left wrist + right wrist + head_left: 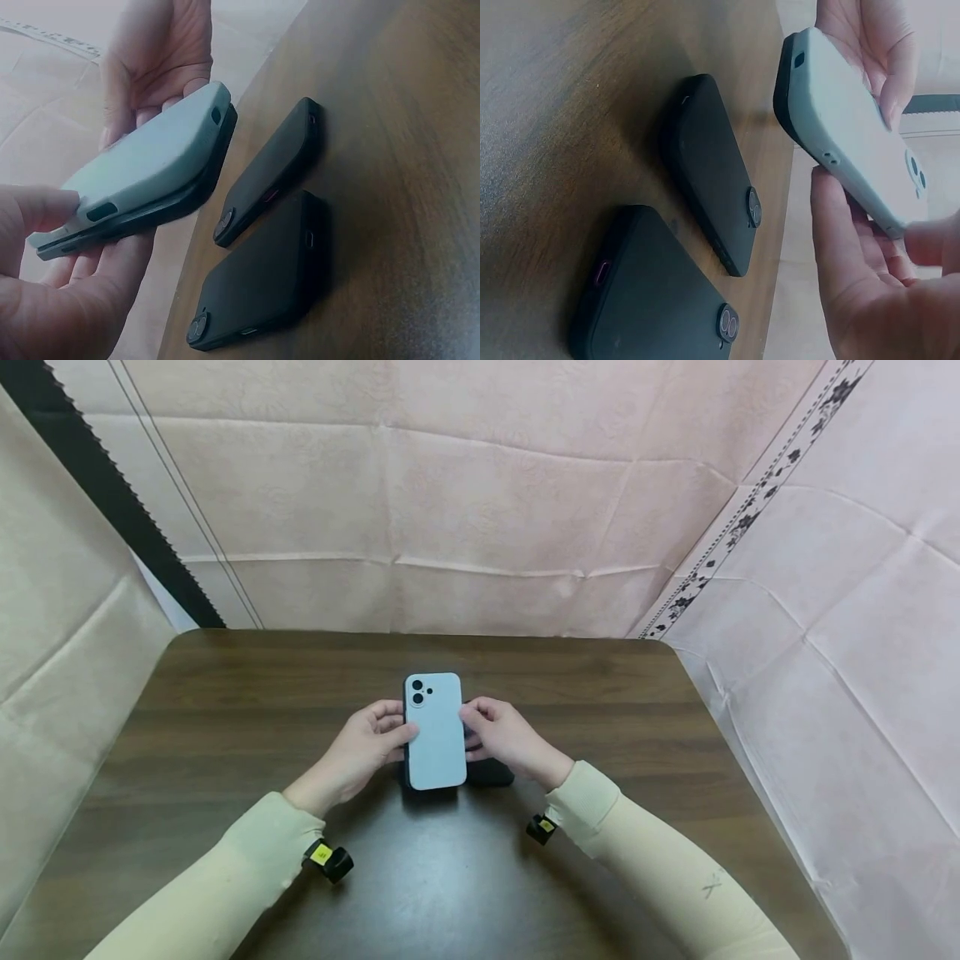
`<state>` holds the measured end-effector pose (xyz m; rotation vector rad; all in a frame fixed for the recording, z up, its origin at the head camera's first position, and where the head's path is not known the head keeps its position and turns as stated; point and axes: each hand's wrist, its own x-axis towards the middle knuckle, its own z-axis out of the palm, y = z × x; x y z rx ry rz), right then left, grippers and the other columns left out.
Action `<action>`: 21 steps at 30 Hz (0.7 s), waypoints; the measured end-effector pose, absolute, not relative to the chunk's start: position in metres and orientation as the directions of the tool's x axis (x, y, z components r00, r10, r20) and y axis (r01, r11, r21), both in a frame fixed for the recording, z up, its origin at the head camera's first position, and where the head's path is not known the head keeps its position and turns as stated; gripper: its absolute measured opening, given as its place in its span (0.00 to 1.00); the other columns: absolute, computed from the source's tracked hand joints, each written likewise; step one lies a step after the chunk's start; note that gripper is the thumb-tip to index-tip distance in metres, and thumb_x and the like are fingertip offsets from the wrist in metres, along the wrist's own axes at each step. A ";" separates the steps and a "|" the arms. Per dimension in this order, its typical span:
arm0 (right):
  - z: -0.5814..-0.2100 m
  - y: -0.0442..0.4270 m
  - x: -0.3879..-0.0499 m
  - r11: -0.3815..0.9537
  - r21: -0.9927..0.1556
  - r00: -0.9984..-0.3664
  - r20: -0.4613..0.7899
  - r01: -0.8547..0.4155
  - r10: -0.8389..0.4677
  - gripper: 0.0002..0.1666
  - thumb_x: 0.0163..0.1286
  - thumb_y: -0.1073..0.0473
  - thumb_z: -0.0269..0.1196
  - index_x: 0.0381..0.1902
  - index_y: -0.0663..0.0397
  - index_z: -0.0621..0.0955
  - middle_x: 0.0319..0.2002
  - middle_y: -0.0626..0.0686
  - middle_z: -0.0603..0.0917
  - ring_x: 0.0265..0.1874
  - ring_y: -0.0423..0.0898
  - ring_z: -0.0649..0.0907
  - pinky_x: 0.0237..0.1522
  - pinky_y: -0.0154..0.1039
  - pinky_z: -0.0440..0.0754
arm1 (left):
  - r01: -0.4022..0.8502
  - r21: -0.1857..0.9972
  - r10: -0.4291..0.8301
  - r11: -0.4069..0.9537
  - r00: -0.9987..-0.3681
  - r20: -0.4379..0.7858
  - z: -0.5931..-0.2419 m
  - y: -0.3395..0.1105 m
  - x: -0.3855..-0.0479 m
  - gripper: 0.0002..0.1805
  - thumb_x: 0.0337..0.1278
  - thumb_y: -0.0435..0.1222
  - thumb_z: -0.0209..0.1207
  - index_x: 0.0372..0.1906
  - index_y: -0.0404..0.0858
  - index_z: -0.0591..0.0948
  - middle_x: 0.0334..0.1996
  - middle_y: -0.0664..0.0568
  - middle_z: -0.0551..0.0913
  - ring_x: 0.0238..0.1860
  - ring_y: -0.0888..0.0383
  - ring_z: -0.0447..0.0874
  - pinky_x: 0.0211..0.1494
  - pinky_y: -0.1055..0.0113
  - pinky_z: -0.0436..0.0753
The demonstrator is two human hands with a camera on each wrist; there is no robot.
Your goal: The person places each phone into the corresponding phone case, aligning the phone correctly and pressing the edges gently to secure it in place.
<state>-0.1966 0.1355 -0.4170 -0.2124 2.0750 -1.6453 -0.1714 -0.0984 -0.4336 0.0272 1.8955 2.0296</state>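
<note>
A light blue phone case (437, 735) with camera openings is held up over the table, its back towards the head camera. Directly beneath it lies a dark phone-shaped piece (202, 191); whether this is a phone or another case I cannot tell. My left hand (363, 743) pinches the stack along one long side, thumb on the light blue back and fingers underneath. Along the opposite side my right hand (506, 735) grips it, thumb at the edge. On the table below, two black phone-shaped things (274, 169) lie side by side, camera ends pointing the same way.
The brown wooden table (225, 710) has rounded far corners. Creased pale cloth (487, 510) hangs behind it and at both sides. A small black wrist camera (330, 862) sits by the left sleeve, another (542, 828) by the right.
</note>
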 end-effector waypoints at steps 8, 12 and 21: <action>-0.416 0.136 -0.197 0.224 -0.954 -0.874 -0.275 0.198 -0.401 0.15 0.74 0.53 0.57 0.46 0.62 0.77 0.45 0.61 0.81 0.40 0.55 0.84 0.41 0.47 0.85 | -0.248 0.969 0.260 -0.013 -0.936 -0.236 -0.433 -0.098 -0.171 0.25 0.66 0.36 0.59 0.64 0.35 0.67 0.56 0.42 0.78 0.54 0.49 0.79 0.52 0.55 0.80; -0.415 0.136 -0.196 0.228 -0.953 -0.871 -0.279 0.199 -0.404 0.15 0.74 0.53 0.57 0.46 0.61 0.77 0.45 0.61 0.81 0.40 0.55 0.84 0.41 0.47 0.85 | -0.244 0.970 0.262 -0.004 -0.936 -0.235 -0.432 -0.098 -0.171 0.26 0.66 0.37 0.59 0.65 0.35 0.67 0.57 0.41 0.77 0.54 0.48 0.78 0.53 0.54 0.80; -0.413 0.137 -0.195 0.252 -0.947 -0.865 -0.291 0.199 -0.409 0.15 0.75 0.54 0.56 0.48 0.61 0.77 0.46 0.59 0.81 0.42 0.56 0.83 0.42 0.47 0.84 | -0.233 0.972 0.278 0.010 -0.933 -0.226 -0.433 -0.098 -0.170 0.25 0.66 0.36 0.59 0.64 0.37 0.68 0.58 0.43 0.76 0.55 0.48 0.77 0.53 0.54 0.80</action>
